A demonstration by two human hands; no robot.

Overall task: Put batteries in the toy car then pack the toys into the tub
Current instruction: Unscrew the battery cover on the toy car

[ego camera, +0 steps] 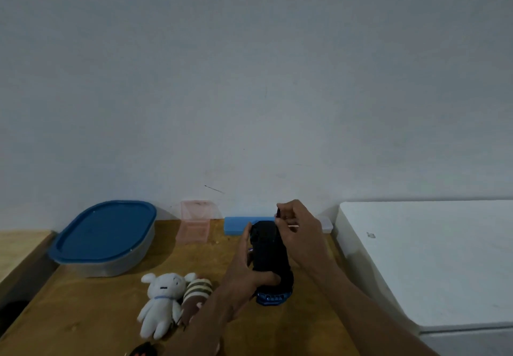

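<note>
A dark toy car (270,255) with blue trim is held underside up above the wooden table (91,314), a little right of centre. My left hand (247,268) grips its left side and lower body. My right hand (298,229) pinches a small dark battery (278,212) just above the car's far end. The tub (104,237), grey with a blue lid on it, stands at the back left. A white plush bunny (162,303) and a brown striped plush (195,296) lie at the front, left of my left arm.
A small open pink box (195,224) and a long blue case (244,225) sit along the wall at the back. A white cabinet top (433,261) borders the table on the right. A dark object with red marks (143,351) shows at the bottom edge.
</note>
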